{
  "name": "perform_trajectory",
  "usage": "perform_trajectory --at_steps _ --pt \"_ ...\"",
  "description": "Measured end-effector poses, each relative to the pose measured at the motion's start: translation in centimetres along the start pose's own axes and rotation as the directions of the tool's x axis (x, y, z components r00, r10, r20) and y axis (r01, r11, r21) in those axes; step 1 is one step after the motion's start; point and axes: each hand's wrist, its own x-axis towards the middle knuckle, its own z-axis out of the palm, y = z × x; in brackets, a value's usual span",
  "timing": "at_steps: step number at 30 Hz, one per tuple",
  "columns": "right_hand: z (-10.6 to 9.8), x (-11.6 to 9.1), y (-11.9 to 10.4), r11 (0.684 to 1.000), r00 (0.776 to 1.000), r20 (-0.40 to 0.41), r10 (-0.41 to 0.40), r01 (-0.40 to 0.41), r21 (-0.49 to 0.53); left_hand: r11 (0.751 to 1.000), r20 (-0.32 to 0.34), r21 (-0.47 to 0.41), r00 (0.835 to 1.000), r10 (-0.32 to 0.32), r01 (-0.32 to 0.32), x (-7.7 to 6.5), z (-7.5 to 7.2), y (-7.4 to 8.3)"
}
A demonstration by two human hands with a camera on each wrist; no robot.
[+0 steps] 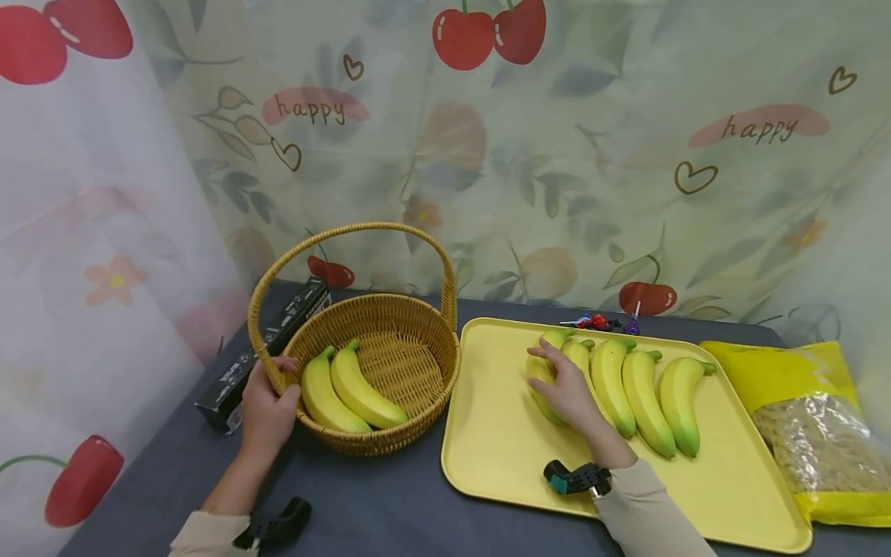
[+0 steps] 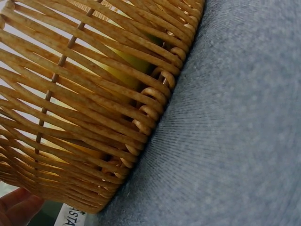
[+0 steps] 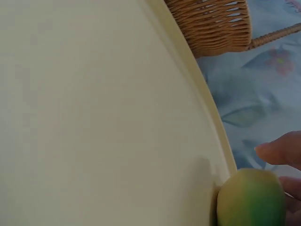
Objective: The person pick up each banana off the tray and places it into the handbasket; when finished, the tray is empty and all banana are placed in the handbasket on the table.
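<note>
My left hand point(image 1: 270, 406) grips the wicker basket point(image 1: 376, 441) at its left side, where the arched handle meets the rim; a bit of its fingers point(image 2: 21, 207) shows in the left wrist view. Inside the basket two yellow bananas point(image 1: 365, 391) with greenish tips lie side by side. Over the leftmost banana point(image 1: 545, 398) on the yellow tray point(image 1: 497, 456) is my right hand point(image 1: 572, 391), its thumb and fingers spread around it. The right wrist view shows the thumb apart from this banana's green end point(image 3: 251, 197). More bananas point(image 1: 643, 398) lie in a row to its right.
A long black box point(image 1: 230, 387) stands behind and left of the basket. Several wrapped lollipops point(image 1: 599, 321) lie past the tray's far edge. A yellow bag with a see-through window point(image 1: 821, 441) rests against the tray's right side. A printed curtain point(image 1: 557, 193) hangs behind.
</note>
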Motion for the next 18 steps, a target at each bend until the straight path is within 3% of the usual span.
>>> perform_trajectory --at_steps 9,18 --pt "0.59 -0.15 0.27 0.999 0.999 0.001 -0.052 0.052 0.016 1.000 0.003 -0.004 1.000 0.002 -0.002 0.01 0.02 -0.06" --pt "0.96 -0.12 0.68 0.999 0.997 0.080 0.003 -0.007 0.040 1.000 -0.022 0.005 1.000 0.011 -0.010 -0.07 0.08 0.10"
